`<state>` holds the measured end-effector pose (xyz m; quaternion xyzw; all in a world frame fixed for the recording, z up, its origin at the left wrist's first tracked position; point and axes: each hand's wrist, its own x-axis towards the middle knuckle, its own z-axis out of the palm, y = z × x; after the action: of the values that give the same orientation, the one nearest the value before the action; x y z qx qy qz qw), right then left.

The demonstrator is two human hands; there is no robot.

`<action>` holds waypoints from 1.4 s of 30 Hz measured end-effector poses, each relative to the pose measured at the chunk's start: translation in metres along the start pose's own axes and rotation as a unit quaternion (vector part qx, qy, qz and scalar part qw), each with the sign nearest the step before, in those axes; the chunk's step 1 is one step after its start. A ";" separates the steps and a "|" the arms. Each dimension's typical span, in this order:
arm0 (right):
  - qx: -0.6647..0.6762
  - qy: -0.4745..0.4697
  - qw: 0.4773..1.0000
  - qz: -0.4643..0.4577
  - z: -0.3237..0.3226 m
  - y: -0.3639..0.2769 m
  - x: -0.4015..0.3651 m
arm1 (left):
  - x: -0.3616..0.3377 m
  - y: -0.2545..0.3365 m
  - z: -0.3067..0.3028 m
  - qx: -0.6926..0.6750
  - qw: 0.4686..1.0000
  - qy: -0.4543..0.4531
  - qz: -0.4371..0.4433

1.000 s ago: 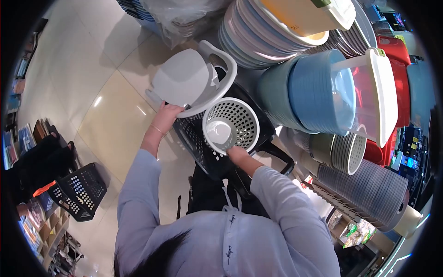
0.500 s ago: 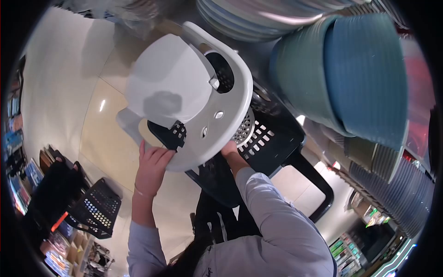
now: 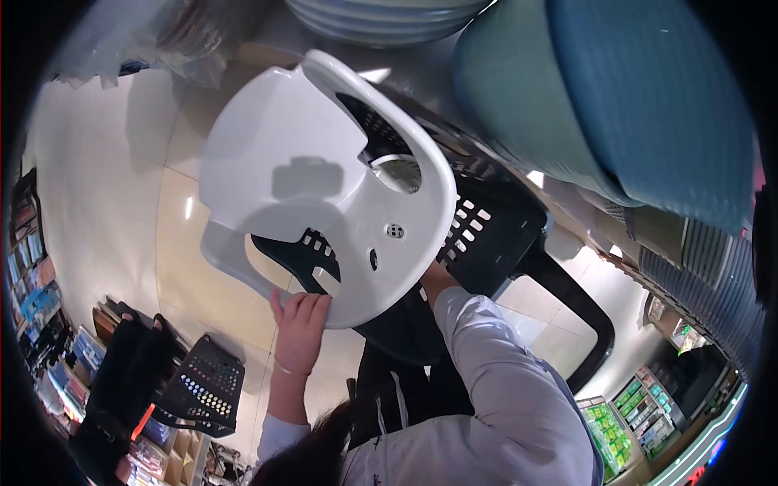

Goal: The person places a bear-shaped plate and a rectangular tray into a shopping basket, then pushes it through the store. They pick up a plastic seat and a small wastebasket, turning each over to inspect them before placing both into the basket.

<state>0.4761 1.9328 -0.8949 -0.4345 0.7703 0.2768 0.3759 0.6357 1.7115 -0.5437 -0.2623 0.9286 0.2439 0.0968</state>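
A white plastic chair (image 3: 356, 283) with a rounded back, armrest openings and small holes fills the middle of the view. My left hand (image 3: 301, 326) grips its near rim, fingers over the edge. Beneath the chair is a black shopping basket (image 3: 504, 257) with slotted sides and a long black handle. My right hand (image 3: 434, 279) reaches into the basket under the chair; its fingers are hidden. Through one opening in the chair, part of a pale round rim (image 3: 403, 172) shows.
Stacked green and blue plastic tubs (image 3: 527, 89) stand close at the upper right, with pale basins (image 3: 389, 20) beside them. Plastic-wrapped goods (image 3: 162, 32) are at the upper left. A person in black (image 3: 121, 381) with another black basket (image 3: 207, 385) is at the lower left.
The chair has tipped and shifted slightly toward me, covering the white perforated piece that showed beside my right hand. That hand now sits further under it. My left hand keeps its grip.
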 end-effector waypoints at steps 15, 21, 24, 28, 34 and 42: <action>-0.132 -0.204 0.968 0.059 -0.209 0.067 -0.163 | 0.013 0.029 0.104 0.033 0.986 -0.162 -0.011; 0.008 -0.234 0.963 0.130 -0.292 0.064 -0.214 | 0.028 0.032 0.128 -0.002 0.974 -0.225 -0.034; 0.067 -0.271 0.952 0.125 -0.312 0.070 -0.216 | 0.033 0.045 0.139 0.004 0.971 -0.236 -0.035; 0.017 -0.309 0.949 0.062 -0.351 0.081 -0.237 | 0.041 0.041 0.162 0.060 0.960 -0.265 -0.069; 0.078 -0.077 0.994 -0.024 -0.359 0.137 -0.320 | 0.021 0.064 0.132 0.020 0.977 -0.206 -0.057; 0.144 0.359 0.891 -0.236 -0.317 0.212 -0.428 | 0.025 0.175 0.046 -0.313 0.928 -0.197 -0.055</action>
<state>0.3285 1.9911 -0.3441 -0.6142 0.7591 -0.1093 0.1862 0.5233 1.8542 -0.5205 -0.2766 0.7517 0.5628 0.2042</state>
